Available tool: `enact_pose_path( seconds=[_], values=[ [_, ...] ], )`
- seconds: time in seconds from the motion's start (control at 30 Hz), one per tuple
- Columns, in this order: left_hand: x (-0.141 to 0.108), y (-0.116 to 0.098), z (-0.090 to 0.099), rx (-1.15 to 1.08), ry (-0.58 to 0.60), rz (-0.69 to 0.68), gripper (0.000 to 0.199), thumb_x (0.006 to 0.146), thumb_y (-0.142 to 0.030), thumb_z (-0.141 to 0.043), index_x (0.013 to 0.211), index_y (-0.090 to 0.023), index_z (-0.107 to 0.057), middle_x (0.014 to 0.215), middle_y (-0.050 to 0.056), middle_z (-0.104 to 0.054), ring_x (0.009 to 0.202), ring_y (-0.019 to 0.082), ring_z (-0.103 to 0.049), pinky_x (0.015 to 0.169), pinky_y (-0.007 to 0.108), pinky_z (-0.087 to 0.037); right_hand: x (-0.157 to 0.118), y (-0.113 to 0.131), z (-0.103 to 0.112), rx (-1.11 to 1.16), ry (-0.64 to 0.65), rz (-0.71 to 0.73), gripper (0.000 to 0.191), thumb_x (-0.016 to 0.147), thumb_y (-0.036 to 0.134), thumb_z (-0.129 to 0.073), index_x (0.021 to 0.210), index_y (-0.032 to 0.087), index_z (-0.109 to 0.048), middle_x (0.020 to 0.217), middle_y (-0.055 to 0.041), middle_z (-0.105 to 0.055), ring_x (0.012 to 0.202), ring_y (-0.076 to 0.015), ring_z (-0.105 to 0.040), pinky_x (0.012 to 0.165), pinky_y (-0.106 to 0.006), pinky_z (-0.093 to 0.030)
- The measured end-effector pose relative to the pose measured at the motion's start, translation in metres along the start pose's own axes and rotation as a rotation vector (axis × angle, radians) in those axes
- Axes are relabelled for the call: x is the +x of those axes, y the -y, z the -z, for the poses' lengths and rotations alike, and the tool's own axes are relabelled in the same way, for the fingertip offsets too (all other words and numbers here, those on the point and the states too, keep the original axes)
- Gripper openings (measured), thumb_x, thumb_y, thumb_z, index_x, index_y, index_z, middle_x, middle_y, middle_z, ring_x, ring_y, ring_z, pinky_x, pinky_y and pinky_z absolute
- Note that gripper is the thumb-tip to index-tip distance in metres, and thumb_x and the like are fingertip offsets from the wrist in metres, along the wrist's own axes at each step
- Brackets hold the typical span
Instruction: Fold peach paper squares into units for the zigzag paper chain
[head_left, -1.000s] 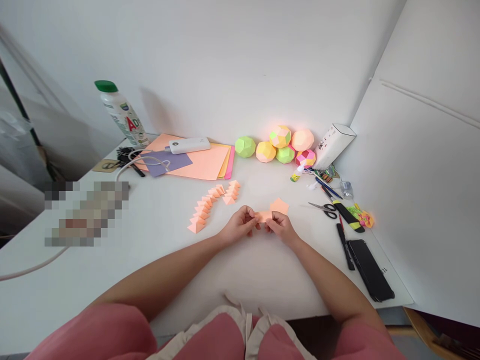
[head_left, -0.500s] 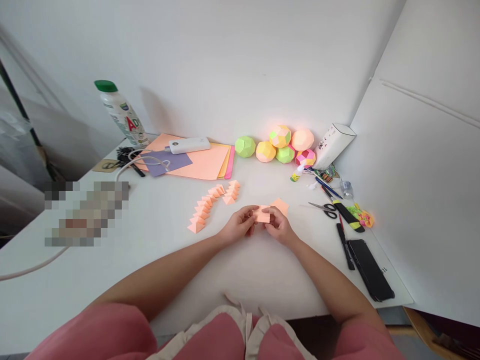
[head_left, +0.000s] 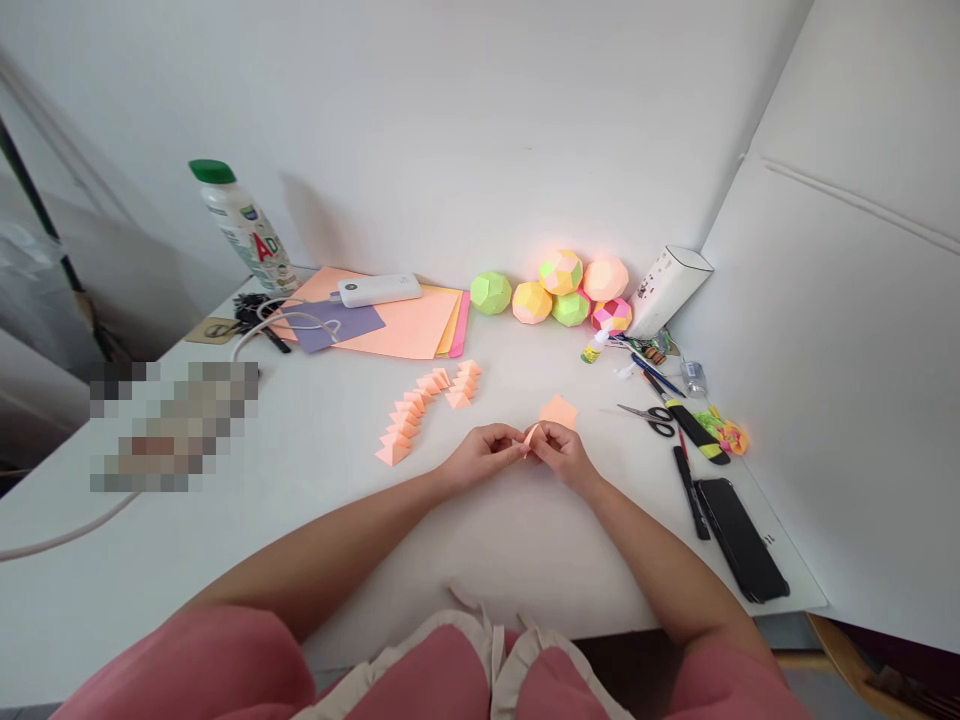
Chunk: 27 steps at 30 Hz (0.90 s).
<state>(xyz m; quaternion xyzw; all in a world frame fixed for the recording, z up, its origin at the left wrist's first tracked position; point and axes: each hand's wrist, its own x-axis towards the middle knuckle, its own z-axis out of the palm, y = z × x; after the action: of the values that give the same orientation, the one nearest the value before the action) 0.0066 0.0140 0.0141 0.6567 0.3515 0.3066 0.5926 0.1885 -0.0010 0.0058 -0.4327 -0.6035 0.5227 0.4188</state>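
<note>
Between my two hands a small piece of peach paper (head_left: 531, 438) stands on edge, seen as a narrow folded strip. My left hand (head_left: 486, 450) pinches it from the left. From the right, my right hand (head_left: 559, 450) grips it between thumb and fingers, hiding much of it. Just beyond my right hand lies a flat peach paper piece (head_left: 560, 410). To the left, a curved row of folded peach paper units (head_left: 403, 420) rests on the table, with a shorter row (head_left: 462, 384) beside it.
Several faceted paper balls (head_left: 561, 273) are grouped by the wall. Scissors (head_left: 651, 416), a yellow-black cutter (head_left: 697, 432), a small glue bottle (head_left: 595, 347) and a phone (head_left: 741, 540) lie on the right. At back left are coloured sheets (head_left: 412, 325), a power bank (head_left: 380, 290) and a bottle (head_left: 251, 230).
The peach paper in my hands has turned from facing me flat to edge-on and looks folded. My fingers have come closer together around it. Everything else stays put.
</note>
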Motion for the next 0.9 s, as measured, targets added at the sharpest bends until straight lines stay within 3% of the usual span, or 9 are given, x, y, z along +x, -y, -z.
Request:
enact_pose_path(
  seconds=[0.1,0.3,0.57,0.77,0.9],
  values=[
    [0.002,0.005,0.000,-0.032,-0.006,-0.016,0.033,0.075,-0.048,-0.057,0.082,-0.016,-0.060,0.067,-0.001,-0.052,0.050,0.006,-0.038,0.044,0.020,-0.032,-0.001,-0.003,-0.001,0.026,-0.017,-0.056,0.031,0.076,0.042,-0.060,0.061,0.018,-0.047,0.063,0.0000,-0.054,0.059,-0.0120,-0.050,0.056,-0.027,-0.043],
    [0.002,0.009,0.000,-0.166,0.083,0.070,0.031,0.076,-0.045,-0.058,0.083,-0.017,-0.048,0.065,-0.001,-0.056,0.050,0.007,-0.044,0.046,0.019,-0.033,-0.001,-0.008,0.001,-0.055,-0.047,-0.083,0.030,0.072,0.042,-0.063,0.063,0.017,-0.050,0.057,0.0026,-0.048,0.054,-0.0103,-0.046,0.052,-0.024,-0.039],
    [0.004,0.016,-0.002,-0.229,0.004,0.024,0.030,0.076,-0.040,-0.061,0.086,-0.019,-0.041,0.074,-0.002,-0.052,0.060,0.008,-0.051,0.051,0.019,-0.036,0.000,-0.007,0.003,-0.133,-0.043,-0.078,0.029,0.074,0.042,-0.061,0.064,0.016,-0.053,0.058,0.0037,-0.040,0.053,-0.0091,-0.038,0.050,-0.022,-0.032],
    [0.002,0.014,-0.002,-0.229,-0.001,0.006,0.023,0.080,-0.038,-0.054,0.092,-0.021,-0.045,0.076,-0.002,-0.049,0.056,0.007,-0.043,0.047,0.019,-0.033,-0.001,-0.011,0.005,-0.142,-0.014,-0.113,0.028,0.075,0.043,-0.060,0.069,0.016,-0.054,0.058,0.0034,-0.042,0.052,-0.0087,-0.037,0.048,-0.022,-0.031],
    [0.003,0.016,0.000,-0.116,0.006,-0.069,0.027,0.082,-0.032,-0.051,0.107,-0.023,-0.051,0.088,0.002,-0.049,0.067,0.011,-0.047,0.055,0.023,-0.040,0.000,-0.010,0.004,-0.138,-0.003,-0.092,0.027,0.075,0.042,-0.059,0.067,0.016,-0.053,0.057,0.0041,-0.039,0.051,-0.0082,-0.035,0.048,-0.022,-0.030]
  ],
)
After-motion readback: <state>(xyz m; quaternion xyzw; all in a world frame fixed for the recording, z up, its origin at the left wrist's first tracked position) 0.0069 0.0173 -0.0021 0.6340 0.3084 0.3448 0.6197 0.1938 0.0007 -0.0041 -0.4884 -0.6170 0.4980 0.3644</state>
